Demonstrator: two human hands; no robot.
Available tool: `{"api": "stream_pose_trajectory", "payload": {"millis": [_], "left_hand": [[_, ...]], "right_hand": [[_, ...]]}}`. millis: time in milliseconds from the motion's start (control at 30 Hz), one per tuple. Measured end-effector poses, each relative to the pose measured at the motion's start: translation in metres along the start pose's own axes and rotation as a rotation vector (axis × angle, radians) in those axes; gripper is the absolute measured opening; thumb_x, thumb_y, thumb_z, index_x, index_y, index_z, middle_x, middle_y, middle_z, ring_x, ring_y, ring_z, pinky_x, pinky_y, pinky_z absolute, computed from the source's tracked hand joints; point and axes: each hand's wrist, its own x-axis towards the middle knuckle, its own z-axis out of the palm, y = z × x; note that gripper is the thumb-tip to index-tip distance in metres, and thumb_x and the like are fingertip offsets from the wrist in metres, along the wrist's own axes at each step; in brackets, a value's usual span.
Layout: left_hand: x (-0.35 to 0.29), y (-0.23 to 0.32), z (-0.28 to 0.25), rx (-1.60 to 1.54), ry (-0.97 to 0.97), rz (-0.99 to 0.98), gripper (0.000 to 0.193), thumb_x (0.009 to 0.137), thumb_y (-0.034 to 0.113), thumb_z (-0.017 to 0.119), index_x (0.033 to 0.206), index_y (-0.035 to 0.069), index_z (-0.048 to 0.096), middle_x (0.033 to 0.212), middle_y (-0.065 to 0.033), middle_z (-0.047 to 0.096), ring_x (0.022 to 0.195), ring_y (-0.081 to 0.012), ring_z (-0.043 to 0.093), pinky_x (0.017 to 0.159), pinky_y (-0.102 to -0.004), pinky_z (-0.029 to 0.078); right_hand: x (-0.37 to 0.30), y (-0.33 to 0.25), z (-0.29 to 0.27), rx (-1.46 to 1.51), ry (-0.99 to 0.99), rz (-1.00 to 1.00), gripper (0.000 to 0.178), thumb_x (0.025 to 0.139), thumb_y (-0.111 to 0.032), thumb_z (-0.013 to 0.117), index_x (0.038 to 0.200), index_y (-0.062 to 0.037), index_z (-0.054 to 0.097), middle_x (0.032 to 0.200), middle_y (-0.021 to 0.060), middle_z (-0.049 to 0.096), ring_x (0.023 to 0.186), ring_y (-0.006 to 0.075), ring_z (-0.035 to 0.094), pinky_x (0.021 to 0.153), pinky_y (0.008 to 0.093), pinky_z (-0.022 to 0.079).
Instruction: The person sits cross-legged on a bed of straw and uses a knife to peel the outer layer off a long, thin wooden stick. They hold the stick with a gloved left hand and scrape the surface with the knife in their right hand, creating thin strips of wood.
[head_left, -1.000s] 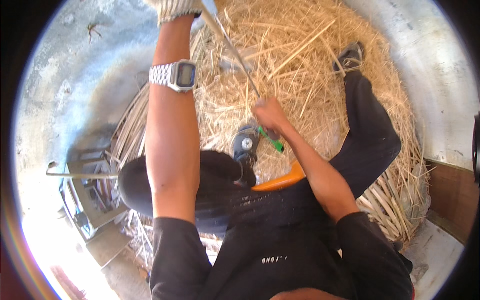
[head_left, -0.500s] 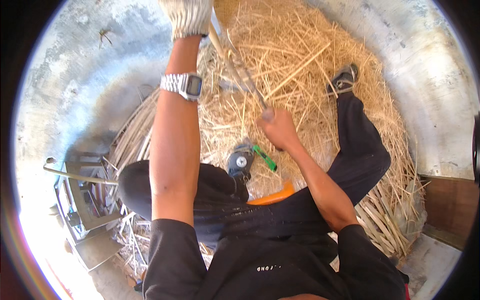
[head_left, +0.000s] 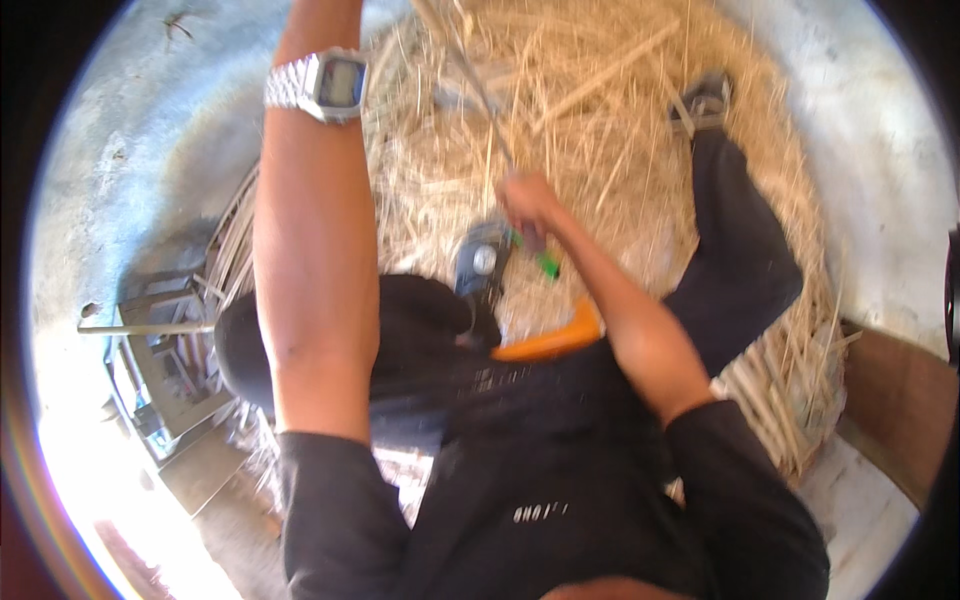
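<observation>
My right hand [head_left: 527, 198], bare and closed, grips what looks like a knife [head_left: 537, 238] with a long, thin blade; motion blurs it. Its dark handle end sticks out below my fist, and the thin blade points up and away. Near the blade's far end runs a pale cane or bamboo strip [head_left: 432, 18], cut off by the top edge. My left forearm, with a silver digital watch [head_left: 338, 85], reaches beyond the top edge, so my left hand is out of view. Just below my right hand lies a green cutter [head_left: 548, 265], partly hidden.
A thick pile of straw-coloured shavings [head_left: 600, 140] covers the floor between my legs. An orange curved object [head_left: 555, 335] lies by my lap. Split strips [head_left: 765, 410] are at the right, a wooden frame [head_left: 165, 360] at the left. Grey walls [head_left: 850, 150] curve around.
My left hand, in a white knitted glove, has moved up out of view. My right hand has shifted slightly up and left with the knife, over the green cutter.
</observation>
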Motion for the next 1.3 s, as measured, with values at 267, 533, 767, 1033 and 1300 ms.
{"api": "stream_pose_trajectory", "payload": {"millis": [267,533,767,1033,1300], "left_hand": [[-0.008,0.008,-0.025,-0.271,-0.213,0.031,0.049,0.101,0.050,0.052,0.065,0.019,0.040,0.045,0.0066,0.034,0.033,-0.0060,0.032,0.030,-0.0256,0.025],[-0.007,0.003,-0.035,-0.207,-0.137,0.001,0.041,0.100,0.049,0.054,0.080,0.013,0.055,0.049,0.0073,0.039,0.036,-0.0050,0.036,0.031,-0.0236,0.028],[-0.006,0.016,-0.025,-0.072,-0.014,0.030,0.042,0.099,0.050,0.056,0.087,0.010,0.063,0.048,0.0082,0.042,0.036,-0.0045,0.038,0.031,-0.0243,0.030],[-0.008,0.012,-0.024,0.017,0.070,0.045,0.054,0.097,0.055,0.057,0.059,0.019,0.044,0.044,0.0070,0.037,0.033,-0.0061,0.033,0.029,-0.0263,0.025],[0.008,-0.002,-0.011,-0.246,-0.044,-0.065,0.046,0.100,0.049,0.055,0.068,0.017,0.046,0.045,0.0074,0.034,0.032,-0.0066,0.032,0.031,-0.0251,0.026]], "right_hand": [[-0.071,-0.021,-0.005,0.927,-0.304,0.013,0.014,0.088,-0.009,0.061,0.077,-0.0108,0.052,0.049,-0.0054,0.035,0.037,0.0071,0.032,0.040,0.0282,0.033],[-0.137,-0.199,-0.036,0.047,0.585,-0.561,0.019,0.081,-0.013,0.069,0.066,-0.0052,0.060,0.055,0.0024,0.058,0.049,0.0116,0.055,0.044,0.0294,0.040],[-0.111,-0.184,0.013,0.234,0.828,-0.771,0.017,0.084,-0.007,0.060,0.068,-0.0029,0.063,0.059,0.0102,0.062,0.052,0.0204,0.063,0.053,0.0371,0.051],[-0.028,-0.011,-0.012,0.650,-0.094,0.198,0.024,0.087,-0.011,0.059,0.064,-0.0119,0.049,0.048,-0.0048,0.041,0.036,0.0102,0.040,0.038,0.0296,0.035],[-0.033,0.044,-0.034,0.574,-0.090,0.025,0.014,0.086,-0.017,0.064,0.078,-0.0062,0.058,0.058,0.0040,0.055,0.048,0.0163,0.053,0.050,0.0358,0.046]]}}
